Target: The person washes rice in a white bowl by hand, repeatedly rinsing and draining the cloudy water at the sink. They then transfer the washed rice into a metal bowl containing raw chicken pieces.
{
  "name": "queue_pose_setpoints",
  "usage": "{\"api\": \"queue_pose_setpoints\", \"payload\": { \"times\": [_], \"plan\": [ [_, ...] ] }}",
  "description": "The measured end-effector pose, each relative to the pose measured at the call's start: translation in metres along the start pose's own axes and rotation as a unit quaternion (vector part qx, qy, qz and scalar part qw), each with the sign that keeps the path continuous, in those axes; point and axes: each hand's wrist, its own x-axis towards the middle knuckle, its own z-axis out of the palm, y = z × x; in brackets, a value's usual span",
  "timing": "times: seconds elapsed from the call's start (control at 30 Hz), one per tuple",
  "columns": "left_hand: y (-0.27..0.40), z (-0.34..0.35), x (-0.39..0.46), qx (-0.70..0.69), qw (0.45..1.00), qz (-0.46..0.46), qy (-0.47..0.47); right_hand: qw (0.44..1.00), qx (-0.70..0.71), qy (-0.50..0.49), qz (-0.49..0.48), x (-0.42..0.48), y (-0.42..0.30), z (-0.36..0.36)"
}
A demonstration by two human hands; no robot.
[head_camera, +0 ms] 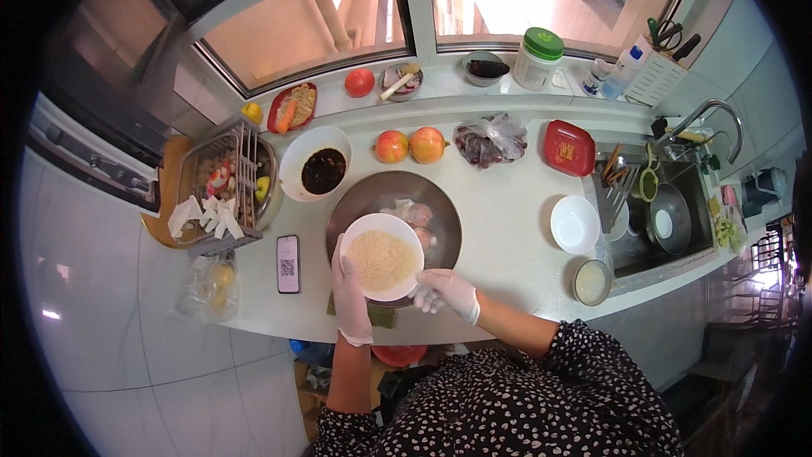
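A white bowl of pale grains, perhaps rice point(383, 256), is held above a large steel basin point(349, 203). My gloved left hand point(351, 304) grips its left side, with the thumb on the rim. My gloved right hand point(447, 293) pinches its lower right rim. Behind the bowl, pieces of raw meat point(415, 214), probably chicken, lie in the basin. A folded green cloth or pad point(381, 316) shows under the basin's near edge. Left of the basin are a white bowl with dark sauce point(323, 170) and a phone point(288, 265) lying face up.
Two pomegranates point(410, 145) and a plastic bag of dark food point(490, 141) stand behind the basin. To the right are a red tray point(569, 148), an empty white bowl point(575, 225), a bowl of cloudy liquid point(591, 282) and the sink point(672, 260). A dish rack point(244, 171) stands left.
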Motion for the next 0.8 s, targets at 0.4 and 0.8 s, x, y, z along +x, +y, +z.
{"api": "queue_pose_setpoints", "payload": {
  "times": [0.4, 0.8],
  "plan": [
    [-0.007, -0.020, -0.002, -0.284, 0.939, -0.169, -0.096, 0.906, -0.273, 0.157, -0.284, -0.070, -0.089, 0.065],
    [0.019, 0.033, -0.050, -0.305, 0.907, -0.166, -0.241, 0.565, -0.789, 0.216, -0.106, -0.116, -0.062, 0.075]
  ]
}}
